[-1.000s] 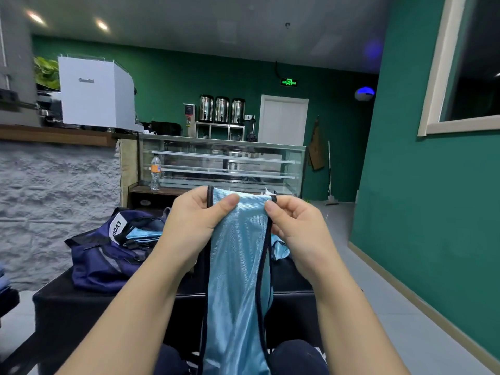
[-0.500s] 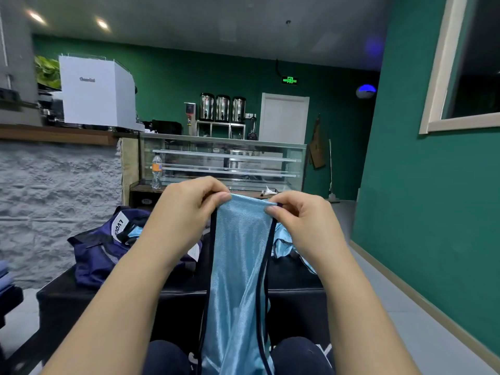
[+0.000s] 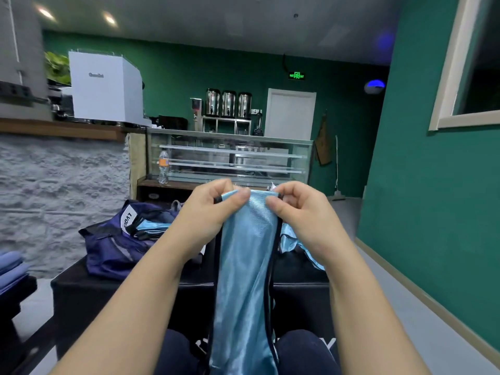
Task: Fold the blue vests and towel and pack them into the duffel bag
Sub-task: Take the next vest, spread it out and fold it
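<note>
A shiny light-blue vest (image 3: 244, 280) with black trim hangs in front of me, down between my knees. My left hand (image 3: 213, 212) pinches its top left corner between thumb and fingers. My right hand (image 3: 303, 212) pinches the top right corner, close beside the left. The navy duffel bag (image 3: 113, 247) lies open on the black table (image 3: 81, 288) at the left, with light-blue fabric (image 3: 153, 227) inside its mouth. More light-blue cloth (image 3: 290, 238) lies on the table behind my right wrist.
A stack of blue folded cloth (image 3: 12, 269) shows at the far left edge. A stone-faced counter and a glass display case (image 3: 230, 158) stand behind the table. A green wall (image 3: 433, 212) runs along the right, with grey floor beside it.
Both hands have drawn closer together and bunched the vest's top edge narrower. The vest hangs a little lower than before.
</note>
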`<state>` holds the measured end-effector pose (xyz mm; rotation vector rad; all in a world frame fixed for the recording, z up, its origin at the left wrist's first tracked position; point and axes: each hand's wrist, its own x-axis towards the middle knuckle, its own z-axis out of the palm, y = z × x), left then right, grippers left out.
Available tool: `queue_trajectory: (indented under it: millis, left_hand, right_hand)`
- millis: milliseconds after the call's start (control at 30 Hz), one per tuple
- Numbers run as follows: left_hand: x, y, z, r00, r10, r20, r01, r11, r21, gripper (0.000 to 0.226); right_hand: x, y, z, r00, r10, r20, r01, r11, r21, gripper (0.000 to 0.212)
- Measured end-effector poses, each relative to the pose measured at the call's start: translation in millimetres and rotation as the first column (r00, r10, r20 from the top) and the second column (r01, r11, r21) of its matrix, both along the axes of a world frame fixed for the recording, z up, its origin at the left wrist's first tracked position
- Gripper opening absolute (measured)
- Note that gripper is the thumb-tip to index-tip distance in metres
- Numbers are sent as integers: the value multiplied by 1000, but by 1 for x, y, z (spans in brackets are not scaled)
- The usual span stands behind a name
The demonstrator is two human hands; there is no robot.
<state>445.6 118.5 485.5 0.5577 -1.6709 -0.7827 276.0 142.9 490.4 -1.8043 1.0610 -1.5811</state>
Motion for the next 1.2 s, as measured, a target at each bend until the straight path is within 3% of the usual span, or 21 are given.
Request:
queue_trajectory:
  millis: [133,200,267,333,433,567,733,900,1200]
  left_hand:
    - [-9,6,2,990,93,-104,-106,985,-135,39]
    - [-9,8,4,985,159,-65,-169,963,-208,38]
    - [-8,9,5,988,146,-55,-154,963,-222,38]
    - [-8,9,4,993,107,-45,-114,971,-212,37]
    - [-10,10,2,999,41,-33,-46,984,-175,36]
    - [-13,7,-2,999,40,2,-40,991,-131,32]
    - [-8,-1,-7,978,171,116,-151,975,-165,17]
    - [1,5,-3,960,247,129,-219,955,-202,10]
    - [20,1,-4,899,397,182,-342,899,-274,18]
  right_hand:
    - [19,4,-6,965,238,109,-247,965,88,27]
    - [24,1,-12,986,153,-58,-148,985,91,41]
    - [26,-5,-18,979,49,-198,-37,997,65,39]
    - [28,-9,-25,973,42,-226,-24,996,80,15]
    - [33,-15,-38,958,3,-287,15,998,60,38]
    - [32,-25,-46,916,-84,-393,102,994,25,32]
    - [17,-34,-68,913,-149,-380,186,981,63,32]
    - [-5,-43,-79,911,-206,-357,262,958,117,31]
    - [-50,-51,-91,846,-442,-297,505,843,185,24]
